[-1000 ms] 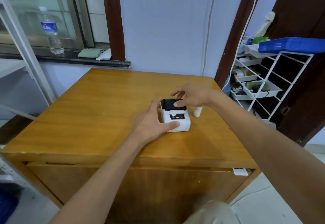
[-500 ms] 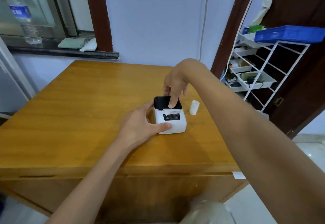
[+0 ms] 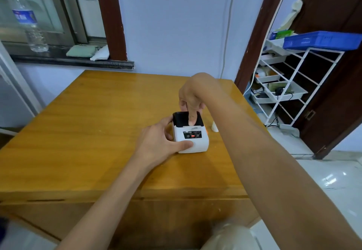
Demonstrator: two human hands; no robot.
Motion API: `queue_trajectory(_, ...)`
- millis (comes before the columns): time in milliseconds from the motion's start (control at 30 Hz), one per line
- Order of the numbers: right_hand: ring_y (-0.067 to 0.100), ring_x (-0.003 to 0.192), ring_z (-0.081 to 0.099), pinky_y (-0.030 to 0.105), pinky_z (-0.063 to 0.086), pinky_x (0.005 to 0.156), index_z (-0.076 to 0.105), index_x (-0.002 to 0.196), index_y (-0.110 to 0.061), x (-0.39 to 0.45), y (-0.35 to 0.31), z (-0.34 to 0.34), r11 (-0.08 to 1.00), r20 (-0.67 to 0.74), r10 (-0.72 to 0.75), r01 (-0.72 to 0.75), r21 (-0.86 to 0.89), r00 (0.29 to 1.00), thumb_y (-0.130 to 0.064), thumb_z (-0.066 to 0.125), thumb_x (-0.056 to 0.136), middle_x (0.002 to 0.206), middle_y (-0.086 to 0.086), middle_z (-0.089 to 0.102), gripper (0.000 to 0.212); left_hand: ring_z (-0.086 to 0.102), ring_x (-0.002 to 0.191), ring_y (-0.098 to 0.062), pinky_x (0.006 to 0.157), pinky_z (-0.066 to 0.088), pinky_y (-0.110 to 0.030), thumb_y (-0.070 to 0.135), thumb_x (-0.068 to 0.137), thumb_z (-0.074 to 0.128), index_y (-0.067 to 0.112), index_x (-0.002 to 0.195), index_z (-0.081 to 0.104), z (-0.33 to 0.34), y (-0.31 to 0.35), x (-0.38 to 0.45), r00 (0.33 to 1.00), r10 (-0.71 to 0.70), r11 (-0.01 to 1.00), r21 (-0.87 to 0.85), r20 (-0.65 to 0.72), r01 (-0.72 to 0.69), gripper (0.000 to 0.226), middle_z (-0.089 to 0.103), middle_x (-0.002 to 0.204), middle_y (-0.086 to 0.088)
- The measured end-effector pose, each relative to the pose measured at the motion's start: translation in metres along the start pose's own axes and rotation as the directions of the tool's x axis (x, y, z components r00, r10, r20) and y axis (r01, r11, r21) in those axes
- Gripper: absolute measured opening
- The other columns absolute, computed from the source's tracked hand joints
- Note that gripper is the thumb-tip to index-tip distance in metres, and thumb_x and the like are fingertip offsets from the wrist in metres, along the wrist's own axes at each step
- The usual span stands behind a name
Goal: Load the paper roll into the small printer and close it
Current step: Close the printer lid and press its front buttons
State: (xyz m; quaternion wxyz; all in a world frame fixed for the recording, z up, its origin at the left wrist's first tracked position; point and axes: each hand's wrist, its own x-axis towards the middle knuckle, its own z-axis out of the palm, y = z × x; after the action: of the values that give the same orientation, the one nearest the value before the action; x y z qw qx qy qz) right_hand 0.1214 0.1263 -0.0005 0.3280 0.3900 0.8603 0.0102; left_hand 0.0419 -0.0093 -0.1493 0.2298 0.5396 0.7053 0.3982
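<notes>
Printer (image 3: 191,138) sitting on the surface (image 3: 94,132), left hand (image 3: 158,144) grasping its side; right hand (image 3: 191,100), holding nothing, pressing one finger on the lid; roll (image 3: 214,126) standing just right, nearer the right hand

White printer (image 3: 193,141), black lid down; paper roll (image 3: 214,127) just beside

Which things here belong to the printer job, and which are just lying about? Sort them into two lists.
For the job:
- printer, steadied by the left hand
- right hand, one finger on the black lid
- paper roll on the table

Lying about:
- water bottle
- folded cloth
- blue basket
- white rack
</notes>
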Motion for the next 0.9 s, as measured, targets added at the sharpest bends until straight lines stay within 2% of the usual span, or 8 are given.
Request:
queue_trajectory(167,0.021,0.117,0.073,0.043,0.056,0.11,0.066,0.142,-0.023,-0.008,0.012,0.015,0.983,0.014,-0.032,0.029,0.181,0.999,-0.04,0.09,0.083,0.131,0.002,0.076,0.066,0.045,0.137,-0.015,0.107,0.029,-0.036,0.08,0.059,0.067,0.043,0.146,0.052,-0.003,0.009,-0.008,0.994,0.095,0.975,0.207,-0.06,-0.08,0.096,0.065,0.137,0.014)
queue_trajectory(333,0.026,0.144,0.053,0.036,0.042,0.116,0.05,0.157,-0.019,-0.035,0.021,0.064,0.878,-0.243,-0.004,0.119,0.463,0.97,-0.029,0.065,0.104,0.158,0.005,0.056,0.056,0.034,0.149,-0.018,0.117,0.019,-0.042,0.078,0.072,0.065,0.035,0.158,0.035,-0.004,0.016,-0.016,0.996,0.076,0.955,0.291,-0.04,-0.061,0.1,0.052,0.156,0.008)
queue_trajectory(467,0.015,0.151,0.046,0.017,0.041,0.102,0.05,0.157,-0.019,-0.058,0.004,0.131,0.326,-0.487,0.271,0.397,0.858,0.831,-0.009,0.045,0.109,0.164,-0.001,0.05,0.049,0.03,0.152,-0.018,0.12,0.017,-0.045,0.075,0.077,0.066,0.034,0.163,0.023,-0.003,0.014,-0.016,0.996,0.073,0.961,0.27,-0.043,-0.058,0.104,0.047,0.16,0.011)
queue_trajectory(533,0.008,0.151,0.042,0.007,0.038,0.098,0.046,0.16,-0.022,-0.064,-0.009,0.161,0.204,-0.506,0.368,0.463,0.863,0.78,-0.005,0.046,0.109,0.164,-0.006,0.047,0.053,0.029,0.153,-0.017,0.121,0.016,-0.044,0.076,0.077,0.063,0.037,0.162,0.025,-0.002,0.013,-0.016,0.996,0.077,0.957,0.283,-0.045,-0.062,0.1,0.047,0.16,0.011)
queue_trajectory(600,0.001,0.145,0.042,-0.001,0.038,0.093,0.041,0.161,-0.026,-0.065,-0.021,0.182,0.174,-0.509,0.367,0.48,0.86,0.779,-0.001,0.047,0.106,0.157,-0.012,0.048,0.061,0.023,0.156,-0.017,0.123,0.013,-0.044,0.074,0.08,0.059,0.038,0.162,0.022,0.0,0.012,-0.015,0.997,0.071,0.952,0.301,-0.025,-0.06,0.097,0.042,0.164,0.008)
queue_trajectory(733,-0.003,0.116,0.062,0.016,0.051,0.094,0.045,0.133,-0.057,-0.052,-0.023,0.191,0.198,-0.495,0.342,0.454,0.869,0.799,0.001,0.052,0.1,0.127,-0.02,0.06,0.067,0.009,0.16,-0.015,0.125,0.008,-0.041,0.062,0.095,0.049,0.035,0.165,0.013,0.0,0.014,-0.013,0.998,0.054,0.939,0.339,0.041,-0.065,0.083,0.029,0.171,0.003)
queue_trajectory(833,-0.004,0.128,0.054,0.002,0.046,0.087,0.033,0.16,-0.037,-0.049,-0.019,0.184,0.144,-0.497,0.328,0.478,0.867,0.803,-0.005,0.052,0.106,0.141,-0.024,0.052,0.066,0.005,0.161,-0.014,0.124,0.005,-0.039,0.055,0.102,0.041,0.034,0.166,0.01,0.0,0.015,-0.014,0.997,0.044,0.94,0.336,0.063,-0.063,0.074,0.024,0.173,0.005)
queue_trajectory(900,0.003,0.135,0.055,0.012,0.05,0.097,0.037,0.161,-0.035,-0.047,-0.021,0.185,0.173,-0.514,0.373,0.487,0.856,0.772,-0.015,0.052,0.107,0.145,-0.021,0.054,0.059,0.003,0.161,-0.014,0.125,0.004,-0.039,0.056,0.103,0.036,0.035,0.166,0.007,0.002,0.015,-0.014,0.998,0.026,0.933,0.358,0.063,-0.047,0.073,0.022,0.173,0.005)
